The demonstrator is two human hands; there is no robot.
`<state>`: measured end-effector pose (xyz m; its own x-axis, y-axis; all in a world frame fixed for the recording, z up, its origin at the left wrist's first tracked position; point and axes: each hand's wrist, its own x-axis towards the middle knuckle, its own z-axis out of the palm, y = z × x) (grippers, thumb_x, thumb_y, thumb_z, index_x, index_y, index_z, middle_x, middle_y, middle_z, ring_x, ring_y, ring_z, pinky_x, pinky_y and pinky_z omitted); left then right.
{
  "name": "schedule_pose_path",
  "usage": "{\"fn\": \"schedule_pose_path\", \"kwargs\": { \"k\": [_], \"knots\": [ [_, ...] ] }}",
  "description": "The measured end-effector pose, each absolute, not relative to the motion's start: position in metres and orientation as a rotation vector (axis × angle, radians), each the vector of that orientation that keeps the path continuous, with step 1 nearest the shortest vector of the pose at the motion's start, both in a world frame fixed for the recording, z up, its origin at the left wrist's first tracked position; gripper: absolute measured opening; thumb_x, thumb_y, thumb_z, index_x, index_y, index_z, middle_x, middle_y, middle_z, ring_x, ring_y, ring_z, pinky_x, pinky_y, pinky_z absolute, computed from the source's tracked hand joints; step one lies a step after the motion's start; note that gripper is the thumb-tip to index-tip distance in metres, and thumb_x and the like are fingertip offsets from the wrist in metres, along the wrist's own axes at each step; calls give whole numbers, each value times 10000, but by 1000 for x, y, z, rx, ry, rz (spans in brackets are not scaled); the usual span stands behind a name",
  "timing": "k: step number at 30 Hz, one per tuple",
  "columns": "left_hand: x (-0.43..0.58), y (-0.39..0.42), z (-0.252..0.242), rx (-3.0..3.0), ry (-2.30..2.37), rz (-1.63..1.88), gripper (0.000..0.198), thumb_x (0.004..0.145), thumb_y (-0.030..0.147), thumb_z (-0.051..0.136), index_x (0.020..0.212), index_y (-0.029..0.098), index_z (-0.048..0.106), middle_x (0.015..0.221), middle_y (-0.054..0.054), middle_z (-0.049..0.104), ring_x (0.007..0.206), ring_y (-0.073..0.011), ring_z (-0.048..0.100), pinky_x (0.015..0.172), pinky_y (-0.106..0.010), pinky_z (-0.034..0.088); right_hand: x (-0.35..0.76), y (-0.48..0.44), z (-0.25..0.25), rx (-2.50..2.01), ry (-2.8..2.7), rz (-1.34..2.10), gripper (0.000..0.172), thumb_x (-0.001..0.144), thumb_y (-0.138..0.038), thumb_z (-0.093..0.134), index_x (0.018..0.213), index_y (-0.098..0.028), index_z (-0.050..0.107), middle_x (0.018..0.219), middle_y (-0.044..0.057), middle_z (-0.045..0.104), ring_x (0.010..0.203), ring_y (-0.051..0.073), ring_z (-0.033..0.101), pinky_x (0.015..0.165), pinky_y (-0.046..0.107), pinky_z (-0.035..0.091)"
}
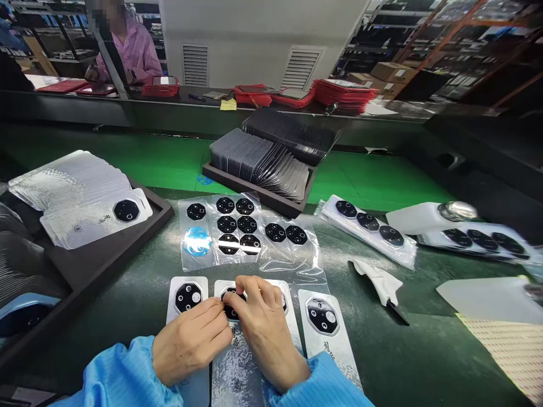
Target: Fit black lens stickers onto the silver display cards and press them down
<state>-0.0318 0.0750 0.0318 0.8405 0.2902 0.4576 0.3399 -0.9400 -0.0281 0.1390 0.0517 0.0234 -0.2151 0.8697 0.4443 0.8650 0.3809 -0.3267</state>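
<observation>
Four silver phone back panels lie in a row before me, each with a black camera lens cover at its top. Over the second back panel [235, 370], my left hand [193, 339] and my right hand [265, 325] meet at its black camera lens cover [230, 312]. Both hands are closed, fingertips pinched against that cover and partly hiding it. The left back panel [173, 294] is partly under my left wrist. My right hand blocks most of the third back panel [292, 305]. On the far right back panel [339, 339], the lens cover [322, 315] shows fully.
Clear film sheets [271, 257] with several black lens covers lie beyond my hands. A dark tray [123, 265] of stacked silver panels stands left; a tray [263, 192] of dark panels stands behind. Bagged covers [369, 223], white bottles [424, 217] and a white-wrapped blade [396, 311] lie right. Another person [133, 48] sits opposite.
</observation>
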Motion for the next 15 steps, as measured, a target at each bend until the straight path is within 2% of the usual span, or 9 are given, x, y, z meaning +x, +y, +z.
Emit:
{"fn": "schedule_pose_path", "kwargs": {
  "k": [15],
  "knots": [
    [-32, 75, 32, -2939, -522, -696, 191, 920, 13, 470, 822, 68, 624, 813, -74, 662, 872, -190, 683, 992, -375, 542, 137, 54, 24, -1457, -2047, 15, 291, 941, -50, 401, 823, -201, 619, 922, 51, 518, 914, 203, 437, 745, 338, 294]
  ]
}}
